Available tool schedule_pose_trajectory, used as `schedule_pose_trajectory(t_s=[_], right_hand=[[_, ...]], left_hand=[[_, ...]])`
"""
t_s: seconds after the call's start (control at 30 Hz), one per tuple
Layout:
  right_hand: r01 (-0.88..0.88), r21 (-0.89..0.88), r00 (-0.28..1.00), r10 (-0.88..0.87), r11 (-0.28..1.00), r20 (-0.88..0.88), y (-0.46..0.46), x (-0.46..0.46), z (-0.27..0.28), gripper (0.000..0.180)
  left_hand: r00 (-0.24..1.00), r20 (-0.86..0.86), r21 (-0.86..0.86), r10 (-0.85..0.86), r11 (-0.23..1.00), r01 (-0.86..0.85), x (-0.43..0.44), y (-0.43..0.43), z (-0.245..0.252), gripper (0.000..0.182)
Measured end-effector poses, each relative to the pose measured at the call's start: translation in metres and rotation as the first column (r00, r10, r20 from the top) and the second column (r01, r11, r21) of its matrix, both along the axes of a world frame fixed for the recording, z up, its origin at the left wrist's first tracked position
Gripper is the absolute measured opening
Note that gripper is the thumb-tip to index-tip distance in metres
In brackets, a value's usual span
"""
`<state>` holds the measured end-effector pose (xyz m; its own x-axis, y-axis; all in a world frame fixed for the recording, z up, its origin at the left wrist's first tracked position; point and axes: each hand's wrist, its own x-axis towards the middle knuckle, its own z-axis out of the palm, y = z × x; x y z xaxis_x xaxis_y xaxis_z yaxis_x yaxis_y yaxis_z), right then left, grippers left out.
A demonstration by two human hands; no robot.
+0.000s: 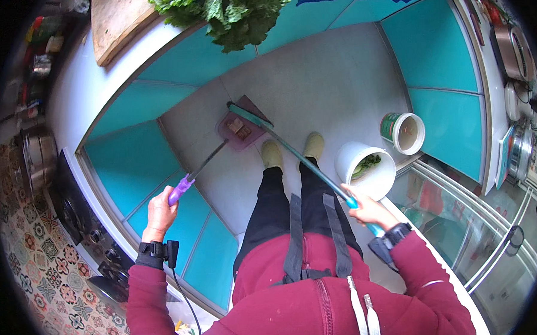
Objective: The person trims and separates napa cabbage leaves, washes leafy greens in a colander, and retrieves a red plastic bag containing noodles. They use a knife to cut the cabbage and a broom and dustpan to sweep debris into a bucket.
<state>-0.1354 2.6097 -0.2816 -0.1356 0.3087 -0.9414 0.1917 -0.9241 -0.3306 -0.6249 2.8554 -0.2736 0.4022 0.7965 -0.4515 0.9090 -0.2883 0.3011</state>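
Note:
My left hand (161, 213) grips the purple handle of a long-handled dustpan (226, 130). Its pinkish, see-through pan rests on the grey floor, with a small brownish piece of litter (239, 128) inside. Around the teal pole of a broom (306, 163) my right hand (368, 207) is closed, low at my right side. The broom's head (249, 115) lies across the dustpan, beyond my feet; its bristles are mostly hidden. I cannot tell whether they touch the litter.
A white bucket (377, 180) with green leaf scraps and a smaller tub (409, 133) stand right of my feet. Turquoise cabinets (430, 52) enclose the floor. Leafy greens (239, 16) overhang the counter beside a wooden board (120, 25). A glass-topped chest (459, 217) is at right.

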Motion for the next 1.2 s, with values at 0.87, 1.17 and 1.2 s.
schedule_pose_trajectory(t_s=[0.87, 1.17, 1.2], right_hand=[[-0.795, 0.053, 0.605, 0.783, 0.604, 0.145, 0.083, -0.127, -0.029, 0.081], [-0.753, 0.233, 0.638, 0.594, 0.616, 0.491, 0.082, -0.073, 0.003, 0.085], [-0.762, 0.25, 0.618, 0.555, 0.598, 0.557, 0.088, -0.081, -0.013, 0.086]], left_hand=[[0.868, -0.058, -0.041, 0.492, 0.868, -0.495, -0.168, -0.157, 0.002, 0.018], [0.852, 0.004, -0.014, 0.523, 0.852, -0.523, -0.172, -0.164, -0.005, 0.029], [0.865, 0.087, 0.025, 0.495, 0.866, -0.499, -0.172, -0.163, -0.005, 0.031]])
